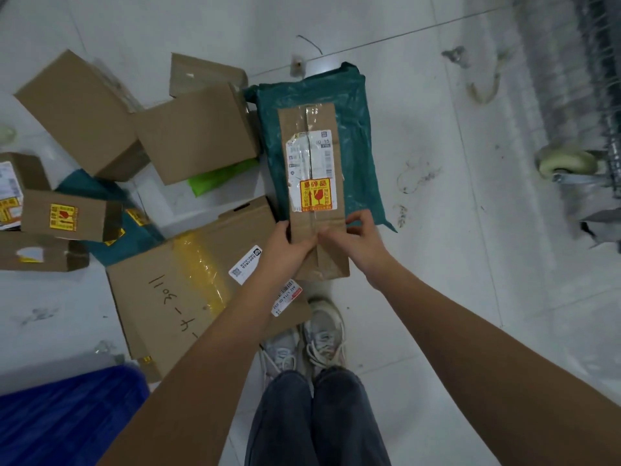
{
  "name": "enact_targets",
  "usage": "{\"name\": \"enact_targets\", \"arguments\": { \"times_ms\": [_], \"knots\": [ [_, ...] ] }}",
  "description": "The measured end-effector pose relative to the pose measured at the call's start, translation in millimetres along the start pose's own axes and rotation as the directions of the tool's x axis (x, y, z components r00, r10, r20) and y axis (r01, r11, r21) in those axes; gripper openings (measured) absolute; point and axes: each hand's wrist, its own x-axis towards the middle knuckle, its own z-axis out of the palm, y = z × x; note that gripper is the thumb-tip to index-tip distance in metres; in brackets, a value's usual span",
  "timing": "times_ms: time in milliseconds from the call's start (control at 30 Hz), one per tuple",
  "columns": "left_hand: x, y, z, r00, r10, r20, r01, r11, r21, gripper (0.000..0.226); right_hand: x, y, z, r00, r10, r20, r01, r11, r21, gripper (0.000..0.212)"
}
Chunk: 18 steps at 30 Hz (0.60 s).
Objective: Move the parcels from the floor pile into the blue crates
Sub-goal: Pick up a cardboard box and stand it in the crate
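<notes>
We held the long brown box (314,193) in both hands, left hand (291,242) and right hand (353,238) gripping its near end; it looked fragile, so support underneath seemed wise.

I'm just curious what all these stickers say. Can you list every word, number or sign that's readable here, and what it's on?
"易碎品", with a broken-glass sign: red-and-yellow sticker on the long brown box held by the left hand and right hand.
Handwriting, roughly "11-09-1", uncertain: large flat box.
Barcode digits: red-edged label, too blurred.
White shipping label: too small.
Yellow stickers on the small box: blurred.
</notes>
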Motion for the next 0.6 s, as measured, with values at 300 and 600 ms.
{"name": "enact_targets", "arguments": {
  "times_ms": [300, 600],
  "knots": [
    [-91.9, -15.6, -26.3, 0.98, 0.092, 0.177, -0.098, 0.995, 0.026, 0.07, -72.5, -9.0, -2.7, 0.998, 0.058, -0.029, -0.053, 0.986, 0.156, 0.06],
    [-144.7, 13.9, -75.0, 0.987, 0.114, 0.117, -0.115, 0.993, 0.008, 0.089, -134.4, -27.8, -10.1, 0.991, -0.041, 0.125, 0.023, 0.989, 0.144, 0.077]
  ]
}}
